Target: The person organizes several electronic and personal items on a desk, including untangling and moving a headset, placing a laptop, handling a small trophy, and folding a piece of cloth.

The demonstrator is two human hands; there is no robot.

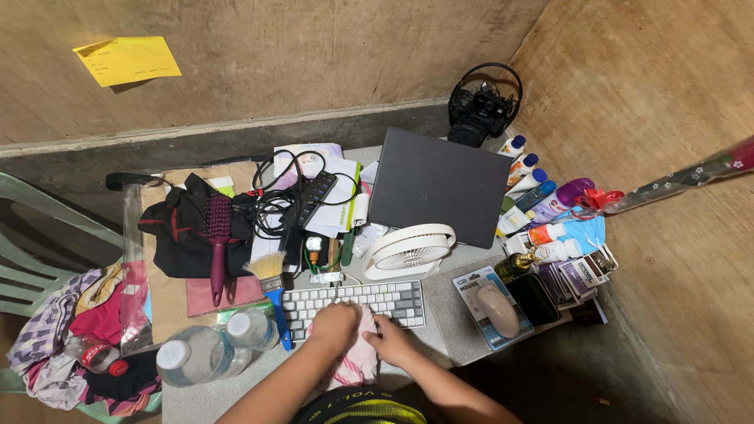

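Observation:
Both my hands press a pink and white cloth (357, 363) against the front edge of a small white and grey keyboard (357, 299) on the cluttered desk. My left hand (334, 324) is curled over the top of the cloth. My right hand (390, 342) grips the cloth's right side. A blue-handled paintbrush (272, 294) lies just left of the keyboard. A white desk fan (410, 250) lies flat behind the keyboard, in front of a closed dark laptop (440, 187).
A beige mouse (497, 308) in its blue pack lies to the right, with bottles (542, 204) and cards beyond. Two plastic water bottles (206, 349), a maroon hairbrush (217, 243), a black bag, cables and a power strip (314, 198) crowd the left. A green chair (31, 259) holds clothes.

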